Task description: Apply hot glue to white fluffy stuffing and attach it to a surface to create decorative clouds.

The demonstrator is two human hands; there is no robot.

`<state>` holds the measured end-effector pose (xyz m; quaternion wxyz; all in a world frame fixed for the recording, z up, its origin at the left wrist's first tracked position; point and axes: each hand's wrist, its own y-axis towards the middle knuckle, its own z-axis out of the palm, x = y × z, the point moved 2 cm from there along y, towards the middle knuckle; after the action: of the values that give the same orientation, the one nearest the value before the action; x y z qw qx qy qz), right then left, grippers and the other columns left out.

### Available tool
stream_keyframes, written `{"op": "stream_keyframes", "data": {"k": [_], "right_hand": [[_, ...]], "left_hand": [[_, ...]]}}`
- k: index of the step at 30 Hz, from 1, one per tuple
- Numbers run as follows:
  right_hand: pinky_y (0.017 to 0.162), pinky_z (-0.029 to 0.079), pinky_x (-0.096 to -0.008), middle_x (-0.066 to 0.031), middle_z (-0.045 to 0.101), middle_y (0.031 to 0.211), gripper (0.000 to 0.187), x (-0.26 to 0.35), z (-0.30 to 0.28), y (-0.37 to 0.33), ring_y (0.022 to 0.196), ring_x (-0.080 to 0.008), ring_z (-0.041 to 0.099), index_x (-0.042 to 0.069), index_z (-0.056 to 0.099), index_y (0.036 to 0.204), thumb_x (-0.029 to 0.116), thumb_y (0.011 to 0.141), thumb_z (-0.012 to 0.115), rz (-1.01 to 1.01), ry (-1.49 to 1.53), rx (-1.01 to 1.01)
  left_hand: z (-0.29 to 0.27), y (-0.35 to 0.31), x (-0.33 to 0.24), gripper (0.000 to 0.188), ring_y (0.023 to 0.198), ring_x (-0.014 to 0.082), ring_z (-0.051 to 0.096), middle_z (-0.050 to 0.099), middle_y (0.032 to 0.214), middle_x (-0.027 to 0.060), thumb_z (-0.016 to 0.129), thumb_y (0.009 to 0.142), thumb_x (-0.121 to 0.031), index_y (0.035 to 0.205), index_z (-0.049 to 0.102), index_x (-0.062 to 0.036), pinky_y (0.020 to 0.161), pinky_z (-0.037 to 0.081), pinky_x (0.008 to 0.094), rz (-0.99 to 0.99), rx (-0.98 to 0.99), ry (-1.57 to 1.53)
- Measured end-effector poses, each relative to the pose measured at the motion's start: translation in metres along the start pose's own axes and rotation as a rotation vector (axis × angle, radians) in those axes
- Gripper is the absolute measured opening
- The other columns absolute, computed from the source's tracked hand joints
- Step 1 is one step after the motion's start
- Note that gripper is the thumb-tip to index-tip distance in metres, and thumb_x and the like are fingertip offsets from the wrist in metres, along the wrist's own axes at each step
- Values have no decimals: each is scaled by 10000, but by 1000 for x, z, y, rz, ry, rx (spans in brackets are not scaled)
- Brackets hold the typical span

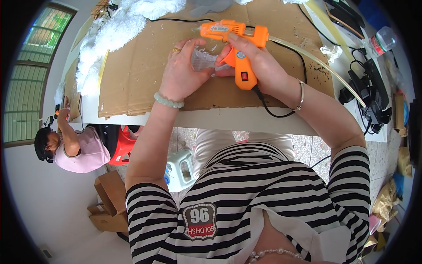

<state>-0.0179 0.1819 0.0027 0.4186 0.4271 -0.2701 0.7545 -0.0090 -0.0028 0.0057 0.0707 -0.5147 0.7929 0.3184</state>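
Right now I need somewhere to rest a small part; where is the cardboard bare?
The cardboard is bare on the left, between the white mesh heap and the left hand. A smaller patch looks bare beyond the orange glue gun. Crowded: the far left corner, and the right side, with black adapters and a clear bottle.

White table (pixel 246 123), pale rim showing on the wearer's side of the hands. Brown cardboard (pixel 132 83) flat on it, beneath left hand (pixel 182 66) and right hand (pixel 270 66). Left of left hand: white gauzy heap (pixel 116 39), overlapping cardboard. Right of right hand: dark specks (pixel 324 72) on cardboard; past its edge, crumpled scrap (pixel 332 53), black adapters (pixel 379 115), cables. Farther out: clear bottle (pixel 386 39).
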Motion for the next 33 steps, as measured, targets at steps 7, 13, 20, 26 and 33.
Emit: {"op": "stream_keyframes", "data": {"k": [7,13,20,26,33], "right_hand": [[826,547,-407,-121,609,890,405,2,-12,12,871,-215,613,1,567,950,393,966,463,9,68,-52],[809,552,-388,-120,620,875,404,7,-13,14,862,-212,626,1,562,993,395,957,480,-23,45,-113],[624,527,-295,-56,637,820,320,-7,-18,13,724,-151,630,83,562,1091,364,937,552,-52,142,-78],[644,531,-328,-33,595,833,382,-3,-12,6,760,-137,603,160,490,1287,349,957,527,-37,157,-47],[676,541,-315,-50,612,837,336,1,-11,5,749,-155,620,80,525,1136,365,959,520,-75,172,-84]], "left_hand": [[-12,-10,12,429,1069,337,548,577,1169,144,773,653,-97,1046,601,-77,911,444,406,-65,-47,-111],[-15,-14,-20,317,1047,354,558,586,1133,146,765,629,-22,910,623,-53,894,460,416,214,-41,51],[-1,-16,-24,169,1039,370,564,587,1101,159,697,686,36,818,602,-11,878,483,418,338,19,86],[4,-15,-18,140,1002,355,579,589,1085,167,665,693,43,797,588,-9,860,479,411,258,29,-2],[6,-3,-14,191,900,345,602,604,1043,150,680,658,35,807,582,-32,787,492,400,288,-33,66]]}}
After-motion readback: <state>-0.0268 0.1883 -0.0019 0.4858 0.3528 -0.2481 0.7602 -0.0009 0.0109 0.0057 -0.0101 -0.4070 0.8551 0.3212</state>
